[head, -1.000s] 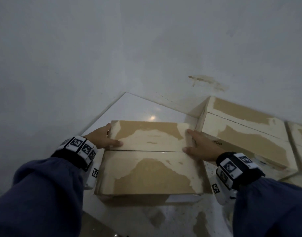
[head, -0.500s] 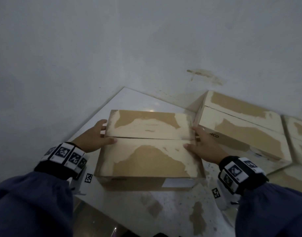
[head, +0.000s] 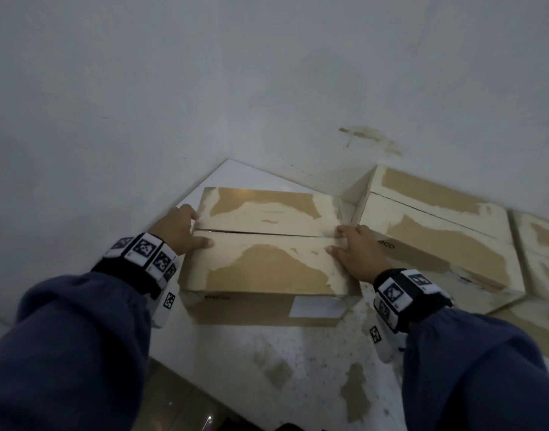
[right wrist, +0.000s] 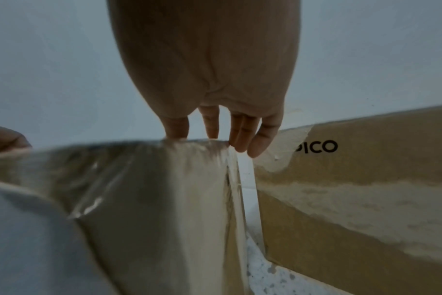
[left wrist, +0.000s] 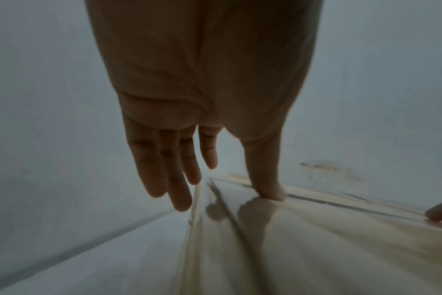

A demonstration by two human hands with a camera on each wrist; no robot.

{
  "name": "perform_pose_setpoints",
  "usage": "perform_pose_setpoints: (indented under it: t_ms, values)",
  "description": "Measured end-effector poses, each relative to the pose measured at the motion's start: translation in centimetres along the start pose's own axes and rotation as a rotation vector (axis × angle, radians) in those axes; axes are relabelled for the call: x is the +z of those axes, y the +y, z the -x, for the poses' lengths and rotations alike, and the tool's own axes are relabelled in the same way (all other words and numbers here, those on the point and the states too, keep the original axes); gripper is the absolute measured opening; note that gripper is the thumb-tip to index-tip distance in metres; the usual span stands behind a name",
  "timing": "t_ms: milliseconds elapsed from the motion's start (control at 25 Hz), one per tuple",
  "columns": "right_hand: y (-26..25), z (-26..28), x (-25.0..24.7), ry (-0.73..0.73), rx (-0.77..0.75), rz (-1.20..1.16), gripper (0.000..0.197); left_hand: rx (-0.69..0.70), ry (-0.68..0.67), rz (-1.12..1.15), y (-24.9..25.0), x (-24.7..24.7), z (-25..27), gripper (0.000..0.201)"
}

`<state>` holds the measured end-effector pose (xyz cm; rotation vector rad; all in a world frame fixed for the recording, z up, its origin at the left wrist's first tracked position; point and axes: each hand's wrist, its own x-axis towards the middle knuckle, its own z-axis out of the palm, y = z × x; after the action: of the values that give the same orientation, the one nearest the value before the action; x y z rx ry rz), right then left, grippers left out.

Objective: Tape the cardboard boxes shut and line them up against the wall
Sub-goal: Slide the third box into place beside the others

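Cardboard, scuffed pale over brown, makes up the box (head: 267, 250) on the white floor (head: 267, 362) in the corner; its 2 top flaps meet along a dark seam and its far edge lies near the wall (head: 267, 88), a strip of floor showing between. The left hand (head: 180, 231) grips the box's left end: thumb pressed on the lid by the seam, fingers (left wrist: 174, 179) straight down the side. The right hand (head: 357, 250) grips the right end the same way, thumb on top, fingers (right wrist: 250, 135) reaching into the narrow gap beside the second box (head: 438, 231). That neighbour sits just to the right against the wall, lettering on its near side. Another box (head: 543, 244) lies beyond it, at the frame's right edge.
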<state>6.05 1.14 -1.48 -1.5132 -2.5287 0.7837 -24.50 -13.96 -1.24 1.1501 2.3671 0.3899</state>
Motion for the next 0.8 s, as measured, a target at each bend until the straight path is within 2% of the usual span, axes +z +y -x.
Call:
perform_pose_setpoints:
  t_ms: [40,120,240,320,400,440,520,640,720,800]
  values:
    - [0.0,0.2,0.1,0.013,0.001,-0.021,0.050,0.004,0.004,0.014,-0.2,0.3,0.4,0.065]
    - [0.2,1.1,-0.1,0.017,-0.047,-0.072,0.052,0.056,-0.039,0.110,-0.8,0.7,1.9,0.071]
    - [1.0,3.5,-0.8,-0.101,-0.178,-0.347,0.068,0.161,-0.112,0.470,-1.3,1.8,5.2,0.084]
    - [1.7,4.6,-0.6,-0.217,-0.198,-0.348,0.088,0.192,-0.066,0.475,-1.2,3.6,6.2,0.103]
    - [2.6,4.6,0.3,-0.291,-0.150,-0.184,0.124,0.227,0.024,0.375,-1.3,5.2,5.7,0.125]
    - [2.8,4.2,0.6,-0.300,-0.135,-0.131,0.135,0.241,0.046,0.381,-1.3,5.4,5.2,0.127]
    - [3.1,3.1,1.0,-0.273,-0.119,-0.110,0.137,0.222,0.056,0.412,-1.0,5.4,3.8,0.130]
    - [3.0,2.2,1.2,-0.183,-0.105,-0.115,0.127,0.190,0.083,0.378,-0.5,5.0,2.7,0.127]
    - [3.2,2.1,2.0,-0.036,-0.091,-0.155,0.119,0.113,0.179,0.440,-0.3,5.5,2.8,0.116]
    - [3.1,2.5,3.0,0.118,-0.070,-0.245,0.114,0.015,0.337,0.589,-0.2,6.7,3.3,0.101]
